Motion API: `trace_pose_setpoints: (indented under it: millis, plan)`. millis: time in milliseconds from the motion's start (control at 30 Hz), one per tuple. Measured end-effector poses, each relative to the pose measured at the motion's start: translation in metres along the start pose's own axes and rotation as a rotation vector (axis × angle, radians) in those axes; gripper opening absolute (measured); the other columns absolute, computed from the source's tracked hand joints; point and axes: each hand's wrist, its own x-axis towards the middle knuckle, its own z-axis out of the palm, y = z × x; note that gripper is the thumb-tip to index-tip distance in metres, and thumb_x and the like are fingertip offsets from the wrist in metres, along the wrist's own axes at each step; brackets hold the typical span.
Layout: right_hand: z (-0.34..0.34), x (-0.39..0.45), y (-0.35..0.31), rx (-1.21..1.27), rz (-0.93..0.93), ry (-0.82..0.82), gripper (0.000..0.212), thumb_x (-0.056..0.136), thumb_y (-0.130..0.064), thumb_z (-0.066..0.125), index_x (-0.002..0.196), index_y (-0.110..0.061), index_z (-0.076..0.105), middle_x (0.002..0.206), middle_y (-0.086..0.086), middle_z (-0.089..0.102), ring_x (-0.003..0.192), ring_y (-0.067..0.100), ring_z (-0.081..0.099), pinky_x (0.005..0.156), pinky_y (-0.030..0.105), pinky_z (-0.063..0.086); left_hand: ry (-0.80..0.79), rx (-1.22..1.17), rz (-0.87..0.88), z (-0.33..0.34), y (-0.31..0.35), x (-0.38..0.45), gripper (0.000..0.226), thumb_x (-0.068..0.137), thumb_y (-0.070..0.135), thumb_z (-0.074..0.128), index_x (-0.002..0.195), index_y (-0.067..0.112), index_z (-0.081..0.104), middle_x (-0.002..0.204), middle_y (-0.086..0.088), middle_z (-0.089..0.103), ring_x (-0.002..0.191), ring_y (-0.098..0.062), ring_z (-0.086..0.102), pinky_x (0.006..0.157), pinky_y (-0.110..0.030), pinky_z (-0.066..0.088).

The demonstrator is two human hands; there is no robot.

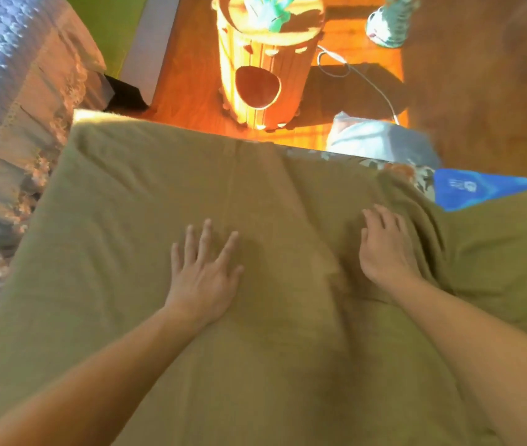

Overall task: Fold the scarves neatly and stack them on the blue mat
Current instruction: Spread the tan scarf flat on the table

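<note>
The left hand (205,278) presses flat, fingers spread, on the olive scarf (146,220); the right hand (384,249) rests open beside bunched folds. Those folds overlap the blue mat (480,188) and risk creasing in.

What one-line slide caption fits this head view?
Both hands, left hand and right hand, press flat on a spread olive-green fabric scarf; a blue mat's corner shows at right.

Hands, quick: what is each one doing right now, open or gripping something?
Left hand: open, fingers spread flat on the olive-green fabric scarf.
Right hand: open, fingers relaxed, resting on a bunched fold of the same scarf.
</note>
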Motion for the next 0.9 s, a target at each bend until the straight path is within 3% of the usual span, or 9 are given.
trace_pose_setpoints:
  millis: [100,233,400,500,567,633,700,800,900]
  plan:
    - [-0.036,-0.02,0.106,-0.085,0.206,-0.117,0.045,0.087,-0.006,0.048,0.131,-0.01,0.055,0.136,0.017,0.052,0.122,0.04,0.045,0.107,0.042,0.036,-0.11,0.018,0.13,0.04,0.093,-0.037,0.067,0.103,0.061,0.024,0.159,0.044,-0.007,0.167,-0.004,-0.025,0.152,-0.034,-0.026,0.123,-0.059,-0.005]
    - [-0.07,-0.039,0.223,-0.164,0.404,-0.297,0.045,0.09,-0.013,0.051,0.136,-0.012,0.05,0.137,0.016,0.046,0.125,0.04,0.046,0.105,0.041,0.04,-0.146,0.059,0.054,0.071,0.166,-0.047,0.069,0.1,0.065,0.023,0.157,0.047,-0.013,0.167,-0.002,-0.024,0.152,-0.035,-0.025,0.121,-0.065,-0.001]
    - [-0.078,-0.052,0.319,-0.007,0.192,-0.618,0.056,0.099,-0.02,0.053,0.151,-0.011,0.038,0.153,0.014,0.043,0.141,0.029,0.041,0.115,0.031,0.033,-0.232,0.145,-0.175,0.056,0.207,-0.031,0.065,0.097,0.057,0.042,0.155,0.047,0.015,0.169,-0.006,-0.002,0.153,-0.041,-0.001,0.117,-0.068,0.016]
    - [-0.089,-0.081,0.366,0.175,0.18,-0.373,0.049,0.097,-0.02,0.056,0.145,-0.013,0.047,0.149,0.01,0.044,0.137,0.028,0.044,0.115,0.033,0.033,-0.259,0.204,-0.321,0.041,0.25,-0.035,0.053,0.097,0.038,0.04,0.15,0.038,0.031,0.163,-0.014,0.017,0.15,-0.043,0.012,0.116,-0.068,0.018]
    - [-0.1,-0.102,0.407,0.221,0.284,-0.127,0.034,0.094,-0.014,0.057,0.128,-0.011,0.06,0.131,0.013,0.051,0.119,0.034,0.054,0.104,0.039,0.043,-0.082,0.255,-0.226,0.042,0.298,-0.056,0.042,0.095,0.032,0.045,0.135,0.023,0.05,0.144,-0.02,0.04,0.136,-0.043,0.036,0.108,-0.059,0.036]
    - [-0.107,-0.133,0.452,0.226,0.432,0.078,0.021,0.089,-0.006,0.061,0.11,-0.006,0.063,0.115,0.02,0.053,0.106,0.041,0.054,0.094,0.042,0.041,0.091,0.124,0.004,0.052,0.356,-0.088,0.025,0.093,0.031,0.054,0.11,0.013,0.06,0.112,-0.019,0.055,0.109,-0.042,0.055,0.09,-0.05,0.048]
    - [-0.108,-0.164,0.498,0.212,0.668,0.164,0.027,0.086,-0.005,0.065,0.112,-0.002,0.06,0.117,0.026,0.051,0.11,0.045,0.05,0.095,0.044,0.036,0.037,-0.017,0.243,0.073,0.412,-0.124,0.02,0.095,0.036,0.057,0.099,0.016,0.057,0.1,-0.012,0.057,0.096,-0.038,0.061,0.08,-0.043,0.051]
    - [-0.096,-0.211,0.557,0.263,1.094,-0.114,0.06,0.089,-0.022,0.07,0.14,-0.005,0.042,0.145,0.023,0.036,0.132,0.044,0.037,0.108,0.048,0.033,-0.26,0.118,0.492,0.125,0.471,-0.171,0.037,0.096,0.049,0.054,0.121,0.022,0.052,0.121,-0.005,0.055,0.116,-0.029,0.055,0.094,-0.04,0.046]
    - [-0.071,-0.245,0.589,0.368,1.203,-0.316,0.083,0.088,-0.036,0.072,0.152,-0.009,0.026,0.154,0.021,0.031,0.14,0.043,0.033,0.115,0.048,0.03,-0.418,0.394,0.578,0.164,0.494,-0.196,0.052,0.098,0.04,0.052,0.145,0.025,0.034,0.138,-0.009,0.041,0.133,-0.033,0.04,0.107,-0.046,0.039]
